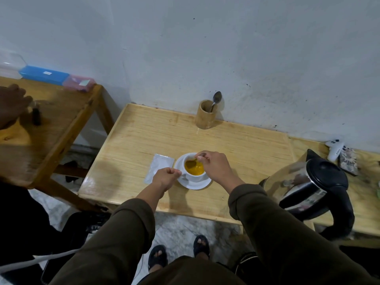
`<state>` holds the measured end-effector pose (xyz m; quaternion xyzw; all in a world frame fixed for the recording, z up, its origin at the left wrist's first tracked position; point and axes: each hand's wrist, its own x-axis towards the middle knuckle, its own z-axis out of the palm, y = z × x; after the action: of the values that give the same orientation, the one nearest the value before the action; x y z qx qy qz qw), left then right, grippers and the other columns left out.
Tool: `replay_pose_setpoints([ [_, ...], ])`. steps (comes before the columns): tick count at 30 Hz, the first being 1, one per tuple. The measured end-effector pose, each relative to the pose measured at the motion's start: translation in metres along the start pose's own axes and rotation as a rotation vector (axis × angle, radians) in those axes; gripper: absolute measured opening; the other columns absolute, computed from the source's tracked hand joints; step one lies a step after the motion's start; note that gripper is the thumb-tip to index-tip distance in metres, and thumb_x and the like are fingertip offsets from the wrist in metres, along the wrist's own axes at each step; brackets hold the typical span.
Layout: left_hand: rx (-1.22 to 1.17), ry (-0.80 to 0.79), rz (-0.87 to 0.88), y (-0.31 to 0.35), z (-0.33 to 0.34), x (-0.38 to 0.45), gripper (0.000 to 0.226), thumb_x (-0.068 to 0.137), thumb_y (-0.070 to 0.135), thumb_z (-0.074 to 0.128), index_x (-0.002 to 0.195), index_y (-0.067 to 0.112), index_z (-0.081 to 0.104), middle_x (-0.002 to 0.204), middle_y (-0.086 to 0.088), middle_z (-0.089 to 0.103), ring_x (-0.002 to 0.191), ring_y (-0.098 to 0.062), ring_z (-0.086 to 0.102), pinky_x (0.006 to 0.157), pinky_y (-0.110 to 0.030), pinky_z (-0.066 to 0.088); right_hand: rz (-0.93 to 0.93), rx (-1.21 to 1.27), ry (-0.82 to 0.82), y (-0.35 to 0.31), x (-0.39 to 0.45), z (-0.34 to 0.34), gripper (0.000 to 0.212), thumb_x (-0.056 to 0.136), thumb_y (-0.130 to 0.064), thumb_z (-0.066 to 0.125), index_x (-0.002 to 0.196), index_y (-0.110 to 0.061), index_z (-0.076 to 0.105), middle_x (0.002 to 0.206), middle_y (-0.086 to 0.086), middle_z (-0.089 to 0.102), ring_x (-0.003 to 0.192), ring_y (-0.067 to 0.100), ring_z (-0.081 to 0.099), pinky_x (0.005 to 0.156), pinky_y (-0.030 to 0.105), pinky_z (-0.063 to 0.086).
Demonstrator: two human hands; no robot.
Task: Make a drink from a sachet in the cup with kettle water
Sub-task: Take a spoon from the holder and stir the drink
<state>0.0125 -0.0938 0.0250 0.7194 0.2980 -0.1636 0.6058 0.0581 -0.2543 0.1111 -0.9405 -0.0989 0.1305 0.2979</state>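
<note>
Orange liquid filled the white cup, which was set on a saucer near the counter front edge. A spoon dipped in the drink was pinched by the right hand, while the cup handle was gripped by the closed left hand. The sachet lay flat just left of the saucer, and the kettle stood at the right edge.

Wood, glazed ceramic, steel.
Table pale grainy wood, slight sheen; cup and saucer glossy white ceramic; kettle polished metal, black plastic lid; sachet silvery foil; holder matt wood.
</note>
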Motion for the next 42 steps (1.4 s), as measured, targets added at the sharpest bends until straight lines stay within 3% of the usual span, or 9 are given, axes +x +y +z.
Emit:
replay_pose_setpoints([
  [9, -0.007, -0.014, -0.004, 0.002, -0.001, 0.000, 0.018, 0.086, 0.029, 0.063, 0.094, 0.013, 0.063, 0.105, -0.007, 0.062, 0.100, -0.021, 0.054, 0.083, -0.031, 0.043, 0.018, -0.123, 0.047, 0.001, 0.003, -0.002, 0.030, 0.096, -0.024, 0.041, 0.098, -0.009, 0.067, 0.100, 0.011, 0.069, 0.095, 0.029, 0.062, 0.081, 0.040, 0.051],
  [15, 0.023, -0.027, -0.010, 0.003, -0.002, -0.002, 0.020, 0.086, 0.031, 0.062, 0.094, 0.013, 0.063, 0.105, -0.005, 0.061, 0.099, -0.021, 0.053, 0.080, -0.030, 0.040, -0.014, 0.029, 0.047, -0.001, -0.010, 0.004, 0.025, 0.094, -0.022, 0.053, 0.108, -0.017, 0.072, 0.114, 0.002, 0.072, 0.106, 0.020, 0.064, 0.092, 0.031, 0.049],
  [19, 0.024, -0.046, -0.015, 0.004, -0.002, -0.001, 0.018, 0.087, 0.031, 0.061, 0.091, 0.014, 0.063, 0.107, -0.007, 0.062, 0.101, -0.022, 0.054, 0.082, -0.031, 0.042, 0.019, 0.168, -0.031, -0.001, -0.022, 0.002, 0.024, 0.092, -0.020, 0.056, 0.108, -0.013, 0.073, 0.111, 0.004, 0.073, 0.103, 0.017, 0.065, 0.078, 0.017, 0.043],
  [26, 0.088, -0.047, 0.024, 0.005, -0.001, 0.000, 0.020, 0.090, 0.031, 0.057, 0.094, 0.012, 0.061, 0.105, -0.008, 0.059, 0.097, -0.021, 0.051, 0.083, -0.031, 0.042, 0.180, 0.500, -0.089, 0.007, -0.040, -0.005, 0.021, 0.084, -0.016, 0.068, 0.102, -0.007, 0.073, 0.086, 0.017, 0.073, 0.065, 0.009, 0.060, 0.052, 0.010, 0.041],
  [30, 0.114, -0.048, 0.039, 0.006, -0.001, -0.001, 0.031, 0.090, 0.031, 0.056, 0.109, 0.007, 0.064, 0.112, -0.010, 0.061, 0.098, -0.021, 0.050, 0.085, -0.032, 0.042, 0.278, 0.535, -0.192, 0.013, -0.057, -0.008, 0.019, 0.085, -0.008, 0.065, 0.102, -0.012, 0.073, 0.088, 0.003, 0.072, 0.077, 0.011, 0.061, 0.058, 0.017, 0.040],
  [33, 0.124, -0.040, 0.054, 0.006, -0.002, -0.002, 0.034, 0.090, 0.030, 0.056, 0.111, 0.005, 0.064, 0.120, -0.014, 0.062, 0.097, -0.021, 0.050, 0.083, -0.031, 0.042, 0.353, 0.595, -0.214, 0.021, -0.067, -0.005, 0.022, 0.087, -0.008, 0.057, 0.087, -0.019, 0.076, 0.081, -0.005, 0.074, 0.078, 0.011, 0.062, 0.061, 0.020, 0.040],
  [36, 0.129, -0.044, 0.054, 0.006, -0.002, -0.002, 0.035, 0.090, 0.030, 0.056, 0.114, 0.006, 0.063, 0.123, -0.014, 0.062, 0.098, -0.021, 0.049, 0.081, -0.030, 0.042, 0.405, 0.648, -0.184, 0.027, -0.075, -0.001, 0.018, 0.084, -0.018, 0.063, 0.085, -0.007, 0.077, 0.074, -0.005, 0.074, 0.072, 0.011, 0.059, 0.061, 0.022, 0.039],
  [40, 0.112, -0.045, 0.062, 0.003, -0.002, -0.001, 0.034, 0.089, 0.031, 0.057, 0.112, 0.007, 0.064, 0.124, -0.013, 0.062, 0.099, -0.020, 0.050, 0.082, -0.030, 0.042, 0.406, 0.584, -0.194, 0.031, -0.081, 0.006, 0.014, 0.086, -0.008, 0.063, 0.095, -0.007, 0.073, 0.075, -0.006, 0.072, 0.067, 0.003, 0.059, 0.055, 0.013, 0.042],
  [42, 0.106, -0.044, 0.064, 0.002, -0.001, -0.001, 0.033, 0.089, 0.030, 0.057, 0.112, 0.007, 0.064, 0.123, -0.012, 0.062, 0.099, -0.020, 0.050, 0.081, -0.030, 0.041, 0.430, 0.592, -0.196, 0.035, -0.082, 0.009, 0.014, 0.083, 0.000, 0.064, 0.080, -0.012, 0.070, 0.063, -0.011, 0.070, 0.064, 0.002, 0.060, 0.044, 0.006, 0.040],
])
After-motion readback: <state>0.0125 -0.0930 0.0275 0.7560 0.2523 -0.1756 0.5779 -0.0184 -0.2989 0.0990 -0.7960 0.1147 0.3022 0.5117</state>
